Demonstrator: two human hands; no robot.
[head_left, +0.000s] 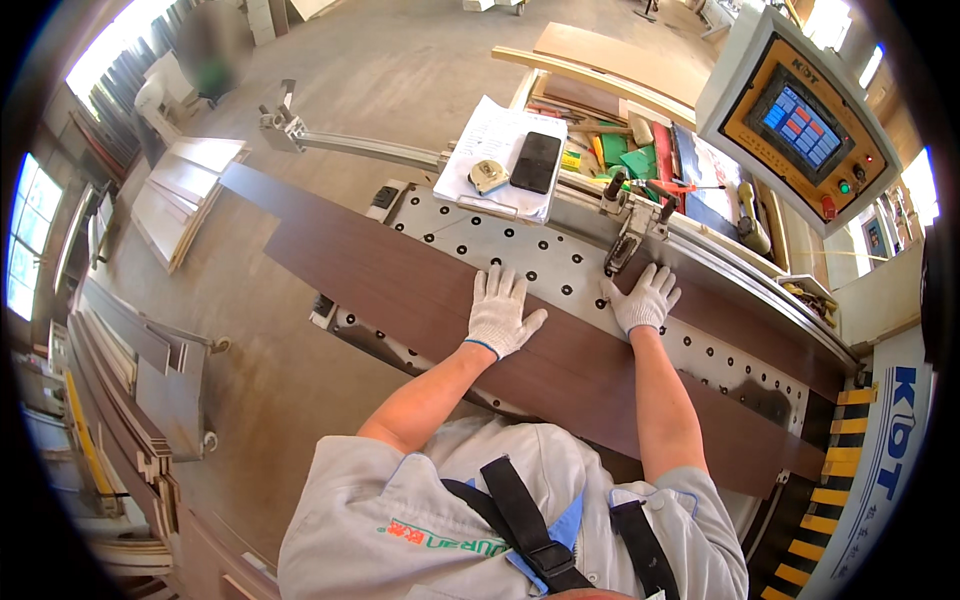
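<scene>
Both hands wear pale knitted gloves and lie palm down with the fingers spread. The left hand [503, 312] presses flat on a long brown board [580, 368], which runs slantwise across the metal counter [525, 252] in front of the person and sticks out past its left end. The right hand [643, 299] rests at the near edge of a second brown board [735, 322], which lies along the back rail; whether it bears down there, I cannot tell. Between the boards shows a grey surface dotted with black round studs.

Beyond the left hand, a sheaf of papers [482, 140] carries a phone [537, 163] and a tape measure [488, 178]. Behind the rail is a cluttered spread of tools, with a mallet [640, 130] among them. A control panel [803, 122] with a lit screen stands at upper right, and a yellow-and-black striped edge [843, 468] runs down the right side.

The room is a workshop with a dusty concrete floor [385, 75]. Pale panels [200, 185] are stacked at left, near a bright window [35, 238].
</scene>
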